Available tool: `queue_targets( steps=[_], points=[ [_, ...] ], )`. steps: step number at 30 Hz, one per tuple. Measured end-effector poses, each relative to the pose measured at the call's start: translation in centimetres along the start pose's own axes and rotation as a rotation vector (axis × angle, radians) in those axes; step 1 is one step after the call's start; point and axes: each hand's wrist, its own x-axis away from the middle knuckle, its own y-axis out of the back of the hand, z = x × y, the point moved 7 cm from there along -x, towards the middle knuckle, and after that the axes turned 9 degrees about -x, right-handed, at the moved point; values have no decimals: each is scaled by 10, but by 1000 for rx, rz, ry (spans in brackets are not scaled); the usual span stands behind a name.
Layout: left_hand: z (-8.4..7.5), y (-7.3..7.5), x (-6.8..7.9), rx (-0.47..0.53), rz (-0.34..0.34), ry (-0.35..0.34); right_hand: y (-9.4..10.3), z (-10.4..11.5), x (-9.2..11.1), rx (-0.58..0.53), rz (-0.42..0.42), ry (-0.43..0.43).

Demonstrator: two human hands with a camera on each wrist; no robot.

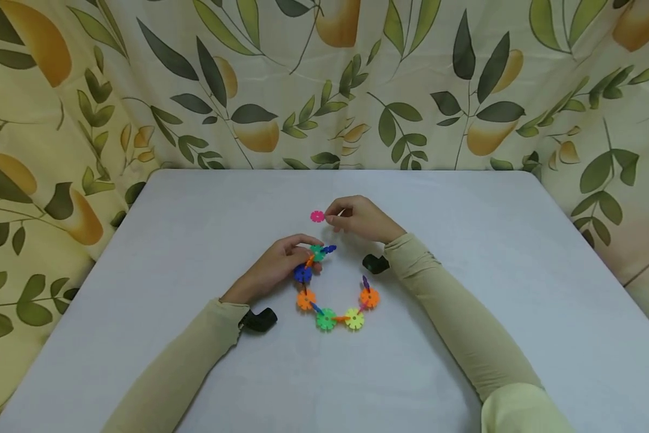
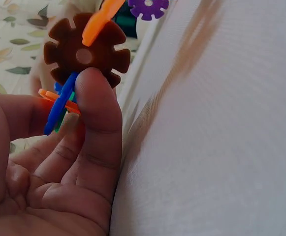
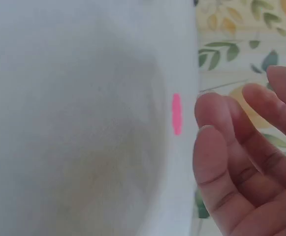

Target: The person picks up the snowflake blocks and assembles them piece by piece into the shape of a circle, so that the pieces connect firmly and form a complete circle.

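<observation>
In the head view a curved chain of notched plastic discs in green, orange, yellow and blue lies on the table, its ends apart. My left hand pinches the upper left part of this chain. Close up in the left wrist view, the thumb lies against a brown disc and a blue disc slotted into it. A single pink disc lies beyond the chain. Beside it is my right hand. In the right wrist view, its loosely bent fingers are apart from the pink disc.
The table has a white cover. Behind it and along both sides hangs a leaf-and-fruit patterned cloth. A dark wrist camera sits under the left cuff, another dark camera by the right one.
</observation>
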Motion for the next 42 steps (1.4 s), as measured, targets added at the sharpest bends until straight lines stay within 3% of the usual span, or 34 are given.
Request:
queue_targets(
  steps=[10, 19, 31, 42],
  points=[
    [-5, -5, 0, -1, 17, -33, -5, -15, -37, 141, 105, 8],
    [-9, -5, -1, -28, 21, -41, -3, -24, -52, 161, 77, -96],
    [-8, -2, 1, -52, 17, -40, -7, -20, -55, 243, 33, -131],
    [-3, -4, 3, -35, -5, -21, -1, -33, -48, 116, -22, -147]
  ],
)
